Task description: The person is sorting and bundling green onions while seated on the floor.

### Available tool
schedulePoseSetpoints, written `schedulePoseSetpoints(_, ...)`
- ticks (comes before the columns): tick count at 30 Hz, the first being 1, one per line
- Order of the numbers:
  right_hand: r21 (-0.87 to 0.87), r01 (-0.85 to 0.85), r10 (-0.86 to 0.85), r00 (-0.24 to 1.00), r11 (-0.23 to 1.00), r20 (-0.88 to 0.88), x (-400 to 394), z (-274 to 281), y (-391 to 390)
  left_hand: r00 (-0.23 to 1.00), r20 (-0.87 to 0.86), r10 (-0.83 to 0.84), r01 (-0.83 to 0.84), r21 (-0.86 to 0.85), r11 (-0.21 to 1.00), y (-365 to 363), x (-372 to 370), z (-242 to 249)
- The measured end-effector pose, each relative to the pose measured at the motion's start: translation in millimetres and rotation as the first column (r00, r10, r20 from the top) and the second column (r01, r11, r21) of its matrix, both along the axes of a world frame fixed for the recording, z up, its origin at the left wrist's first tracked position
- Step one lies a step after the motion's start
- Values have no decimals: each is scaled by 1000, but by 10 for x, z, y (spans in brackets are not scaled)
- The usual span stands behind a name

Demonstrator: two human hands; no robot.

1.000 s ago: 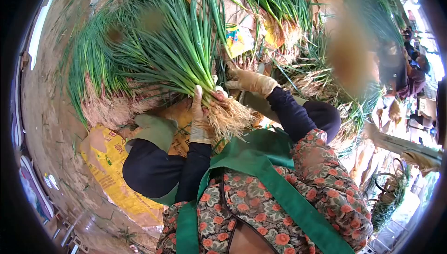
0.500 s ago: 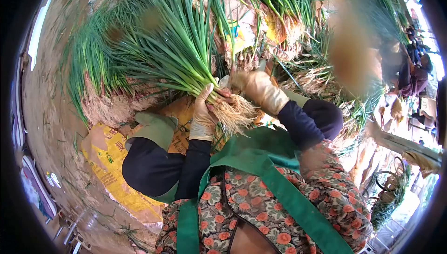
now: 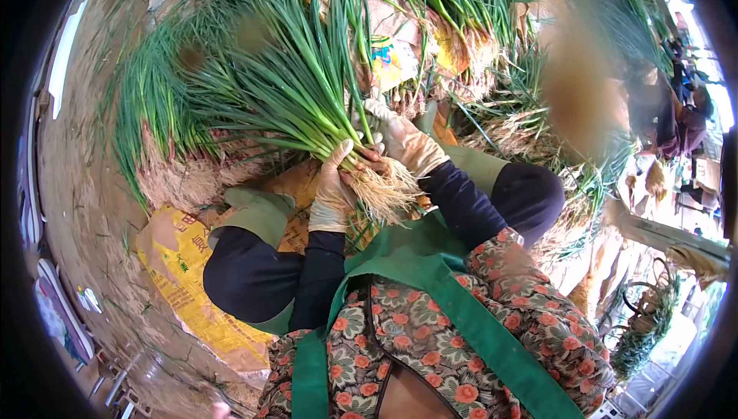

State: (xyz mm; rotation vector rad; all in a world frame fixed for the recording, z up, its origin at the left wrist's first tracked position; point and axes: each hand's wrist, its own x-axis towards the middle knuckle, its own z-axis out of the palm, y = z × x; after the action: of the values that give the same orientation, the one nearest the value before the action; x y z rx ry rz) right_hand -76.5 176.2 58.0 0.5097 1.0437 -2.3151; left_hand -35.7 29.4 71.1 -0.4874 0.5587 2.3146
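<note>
the bunch (image 3: 304, 96) is probably light, its leaves (image 3: 269, 73) bendy and easily creased, perhaps slick; the firmer stems (image 3: 327, 141), just above the roots (image 3: 382, 192), look the best hold. the left hand (image 3: 334, 187) is wrapped around them there, leaves fanning away, roots sticking out toward the apron (image 3: 407, 250). the right hand (image 3: 407, 144) is half-curled just beside the stems; whether it pinches any is unclear.

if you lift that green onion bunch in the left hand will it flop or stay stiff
The green onion bunch likely bends toward its long, thin leaf tips. Stalks gathered in the left hand look straighter, so probably stiffer. The stringy roots may snag.
</note>
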Motion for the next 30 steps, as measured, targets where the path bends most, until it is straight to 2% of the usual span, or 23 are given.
schedulePoseSetpoints(1, -15, 81, -80, 996, 997, 44, -28, 1, -2, 1000, -7, 4, -4, -56, 998, 1, 0, -33)
schedulePoseSetpoints(2, -195, 294, -225, 923, 936, 311, -84, -6, -69, 999, -35, -9, 9, -21, 1000, -18, 0, -63)
schedulePoseSetpoints(4, -349, 210, -118, 956, 913, 268, -179, -278, 46, 996, -89, -31, 36, 51, 998, -62, 6, -120)
schedulePoseSetpoints(6, -278, 225, -174, 965, 934, 197, -246, -390, 188, 974, -136, 182, -163, 140, 977, -99, 1, -183)
schedulePoseSetpoints(7, 222, 54, -79, 991, 974, 106, -221, -357, 301, 973, -90, 214, -193, 198, 961, -143, 39, -176)
schedulePoseSetpoints(8, 616, -275, 424, 899, 738, -106, -174, -502, 442, 968, -47, 246, -226, 255, 940, -169, 33, -53)
schedulePoseSetpoints(9, 914, -311, 842, 536, 260, -57, -113, -797, 605, 944, -8, 329, -294, 428, 855, -110, 20, -78)
schedulePoseSetpoints(10, 973, -38, 970, 77, -228, 231, -64, -963, 676, 945, -46, 325, -285, 376, 882, -140, -1, -154)
schedulePoseSetpoints(11, 992, -5, 956, 265, -128, 124, -51, -905, 655, 945, -82, 317, -275, 322, 906, -191, -20, -254)
schedulePoseSetpoints(13, 991, 127, 799, 591, 43, -111, -145, -509, 559, 952, -99, 290, -258, 254, 932, -181, -44, -234)
schedulePoseSetpoints(14, 994, 74, 560, 822, 78, -105, -329, -269, 454, 958, -77, 277, -252, 241, 937, -150, -46, -160)
schedulePoseSetpoints(16, 976, 210, 449, 867, 62, -215, -575, -549, 467, 968, -41, 248, -222, 324, 920, -103, -45, -227)
schedulePoseSetpoints(19, 987, 159, 678, 729, -34, -94, -660, -506, 449, 961, -29, 277, -269, 164, 949, -54, -52, -26)
schedulePoseSetpoints(21, 983, 183, 577, 801, 17, -159, -631, -157, 366, 955, 4, 297, -296, 118, 948, -32, -59, 26)
schedulePoseSetpoints(22, 981, 191, 527, 830, 40, -183, -563, 4, 329, 911, 72, 406, -411, 108, 905, 80, -64, 62)
schedulePoseSetpoints(23, 967, 252, 592, 776, 27, -219, -433, 55, 351, 945, 30, 326, -327, 68, 943, 46, -95, 10)
schedulePoseSetpoints(24, 957, 277, 722, 679, -83, -134, -290, 274, 308, 973, -7, 231, -231, 25, 973, -15, -117, -51)
schedulePoseSetpoints(25, 926, 375, 830, 502, 43, -242, -134, 260, 341, 991, -44, 128, -129, -19, 991, -52, -124, -89)
schedulePoseSetpoints(26, 876, 446, 894, 296, 183, -337, -5, 258, 377, 993, -12, 114, -113, 15, 993, -48, -124, -103)
schedulePoseSetpoints(27, 948, 316, 940, 330, -26, -84, 135, 370, 310, 995, 17, 98, -98, 50, 994, -32, -119, -107)
schedulePoseSetpoints(29, 970, 97, 954, 230, -221, 194, 190, 402, 343, 994, 58, 89, -93, 69, 993, 5, -93, -48)
schedulePoseSetpoints(30, 997, 71, 975, 216, 32, -47, 179, 277, 464, 991, 72, 110, -115, 66, 991, 18, -86, -39)
